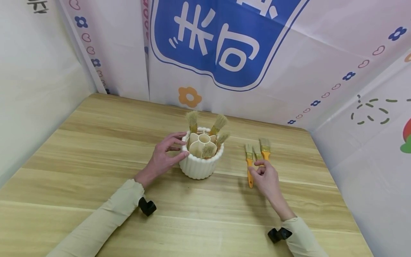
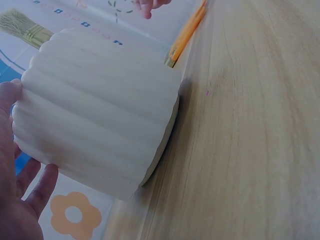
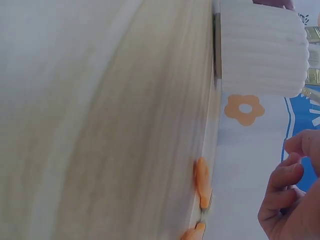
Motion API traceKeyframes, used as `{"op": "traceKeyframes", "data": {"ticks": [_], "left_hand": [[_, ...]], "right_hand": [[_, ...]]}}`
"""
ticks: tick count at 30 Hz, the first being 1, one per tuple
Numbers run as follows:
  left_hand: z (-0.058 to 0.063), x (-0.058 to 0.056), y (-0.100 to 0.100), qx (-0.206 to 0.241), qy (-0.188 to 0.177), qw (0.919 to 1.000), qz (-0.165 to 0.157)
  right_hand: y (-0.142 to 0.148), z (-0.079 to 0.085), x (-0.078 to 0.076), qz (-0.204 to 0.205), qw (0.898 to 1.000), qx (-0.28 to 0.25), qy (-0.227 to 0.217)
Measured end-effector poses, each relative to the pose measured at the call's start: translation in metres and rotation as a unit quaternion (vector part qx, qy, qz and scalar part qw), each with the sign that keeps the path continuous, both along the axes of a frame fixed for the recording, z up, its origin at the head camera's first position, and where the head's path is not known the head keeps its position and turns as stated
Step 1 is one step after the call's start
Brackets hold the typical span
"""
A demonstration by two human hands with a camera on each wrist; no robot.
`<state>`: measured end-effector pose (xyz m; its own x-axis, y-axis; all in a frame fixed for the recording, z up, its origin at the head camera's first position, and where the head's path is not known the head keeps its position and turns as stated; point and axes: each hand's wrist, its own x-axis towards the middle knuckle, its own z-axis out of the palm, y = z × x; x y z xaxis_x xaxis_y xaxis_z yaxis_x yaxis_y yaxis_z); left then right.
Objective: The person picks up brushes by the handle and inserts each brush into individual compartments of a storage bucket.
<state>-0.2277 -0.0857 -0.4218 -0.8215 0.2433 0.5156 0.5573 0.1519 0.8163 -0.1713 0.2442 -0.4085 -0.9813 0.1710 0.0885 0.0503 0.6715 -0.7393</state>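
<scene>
A white ribbed pot (image 1: 198, 167) with a flower-shaped divider (image 1: 204, 137) stands upright on the table. Several bristle brushes (image 1: 219, 123) stick up out of its compartments, bristles on top. My left hand (image 1: 163, 152) holds the pot's left side, thumb at the near rim and fingers spread round the wall. To the right lie three paintbrushes with orange handles, bristles pointing away: a left one (image 1: 249, 162), a middle one (image 1: 257, 150) and a right one (image 1: 264, 144). Over their handles hovers my right hand (image 1: 265, 177), fingers loosely bent, with nothing between them in the right wrist view.
The wood-grain table (image 1: 179, 221) meets a printed white sheet (image 1: 289, 71) at its back edge, just behind the pot. More white sheets stand along the left and right sides. Each sleeve carries a black mount (image 1: 147, 206) near the wrist.
</scene>
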Motion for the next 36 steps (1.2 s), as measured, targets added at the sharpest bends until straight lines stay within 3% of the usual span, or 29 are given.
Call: {"op": "traceKeyframes", "data": {"ticks": [21, 30, 36], "left_hand": [[-0.001, 0.0, 0.0, 0.005, 0.0, 1.0, 0.004], [0.024, 0.015, 0.002, -0.006, -0.009, 0.9999, 0.003], [0.005, 0.004, 0.001, 0.006, -0.009, 0.9999, 0.001]], "right_hand": [[0.029, -0.004, 0.001, -0.045, 0.998, 0.034, -0.027], [0.042, 0.0, 0.001, -0.061, 0.996, 0.041, -0.043], [0.05, -0.001, -0.001, -0.068, 0.995, 0.052, -0.059]]}}
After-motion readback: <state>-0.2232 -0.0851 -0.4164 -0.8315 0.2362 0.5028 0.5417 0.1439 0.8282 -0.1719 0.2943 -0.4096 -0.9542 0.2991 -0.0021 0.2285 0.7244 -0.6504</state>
